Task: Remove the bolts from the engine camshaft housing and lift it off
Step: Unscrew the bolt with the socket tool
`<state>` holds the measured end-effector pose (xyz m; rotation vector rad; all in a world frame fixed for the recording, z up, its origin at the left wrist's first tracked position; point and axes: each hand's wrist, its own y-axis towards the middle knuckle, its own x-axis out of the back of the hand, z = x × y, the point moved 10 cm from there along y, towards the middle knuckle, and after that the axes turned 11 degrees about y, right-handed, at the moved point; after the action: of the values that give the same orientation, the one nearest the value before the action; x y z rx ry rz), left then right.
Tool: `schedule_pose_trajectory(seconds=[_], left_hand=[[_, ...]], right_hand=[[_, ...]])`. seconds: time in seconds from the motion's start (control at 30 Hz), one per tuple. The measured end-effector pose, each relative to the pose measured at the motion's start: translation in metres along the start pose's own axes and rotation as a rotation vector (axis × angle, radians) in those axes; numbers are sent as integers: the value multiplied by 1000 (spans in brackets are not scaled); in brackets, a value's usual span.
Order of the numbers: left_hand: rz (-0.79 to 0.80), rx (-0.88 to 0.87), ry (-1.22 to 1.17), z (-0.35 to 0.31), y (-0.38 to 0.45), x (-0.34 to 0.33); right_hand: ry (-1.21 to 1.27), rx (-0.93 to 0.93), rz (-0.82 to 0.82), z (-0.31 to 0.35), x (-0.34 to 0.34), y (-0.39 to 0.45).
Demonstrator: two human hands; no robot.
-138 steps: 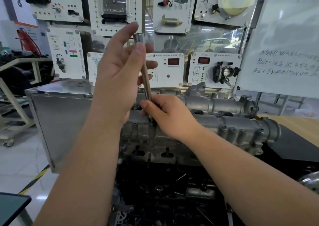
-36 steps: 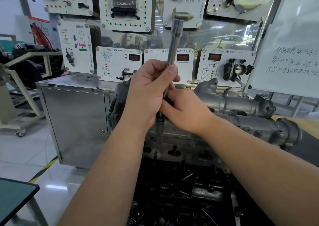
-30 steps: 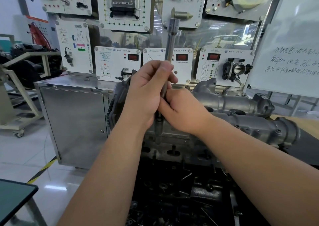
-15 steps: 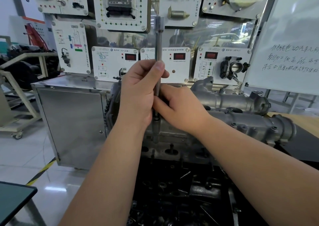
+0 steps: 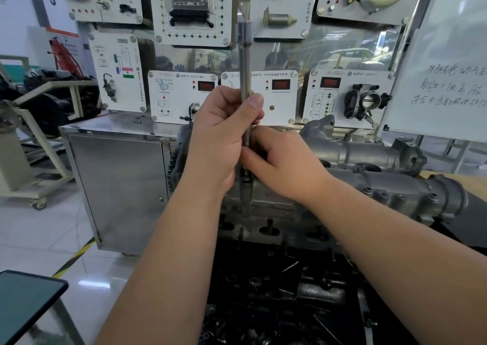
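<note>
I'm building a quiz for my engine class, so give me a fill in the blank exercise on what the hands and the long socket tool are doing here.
1. The left hand grips the extension bar, which stands nearly ____.
2. The right hand holds the bar's ____ end, at the camshaft housing.
3. The bar's thick socket end points ____.
4. The whiteboard stands on the ____ side of the view.

Missing words: upright; lower; up; right

Automotive training workshop: sensor demo panels [image 5: 266,97], engine [image 5: 369,176].
</note>
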<state>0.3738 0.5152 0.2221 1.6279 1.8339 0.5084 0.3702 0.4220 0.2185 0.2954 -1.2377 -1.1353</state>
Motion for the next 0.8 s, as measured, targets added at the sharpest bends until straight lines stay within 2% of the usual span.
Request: schedule_pose_trajectory(seconds=[0.3,0.57,0.8], left_hand=[[132,130,164,12,-10,-12],[198,32,115,2,-6,-9],[39,-21,118,-3,-5,-3]], right_hand=[[38,8,23,0,-2,1],[1,-2,39,-3,-4,0],[-6,30,-9,7,1,0]])
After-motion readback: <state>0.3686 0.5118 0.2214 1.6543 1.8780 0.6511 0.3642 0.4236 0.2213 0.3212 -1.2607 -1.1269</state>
